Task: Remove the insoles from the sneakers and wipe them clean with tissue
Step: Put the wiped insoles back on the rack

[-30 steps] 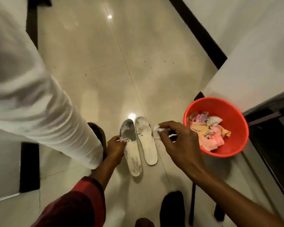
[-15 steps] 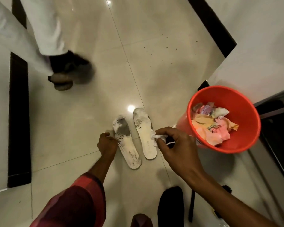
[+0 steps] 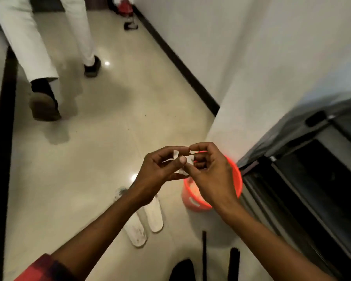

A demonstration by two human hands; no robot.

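Two white insoles lie side by side on the pale floor tiles, the left insole (image 3: 135, 232) with dark grime at its toe end, the right insole (image 3: 154, 217) paler. My forearm covers part of both. Raised above them, my left hand (image 3: 160, 171) and my right hand (image 3: 209, 173) meet and together pinch a small crumpled white tissue (image 3: 187, 160) between fingertips and thumbs. No sneaker can be clearly told apart; a dark shape (image 3: 181, 270) sits at the bottom edge.
An orange bin (image 3: 190, 199) stands on the floor right of the insoles, against a white wall corner (image 3: 231, 118). A person in white trousers (image 3: 43, 37) walks at the upper left. Dark glass cabinet (image 3: 312, 179) at right. Two thin dark sticks (image 3: 204, 254) near the bottom.
Both hands lifted off the insoles and came together around the tissue; my left hand let go of the left insole. The view rose and the walking person moved farther away.
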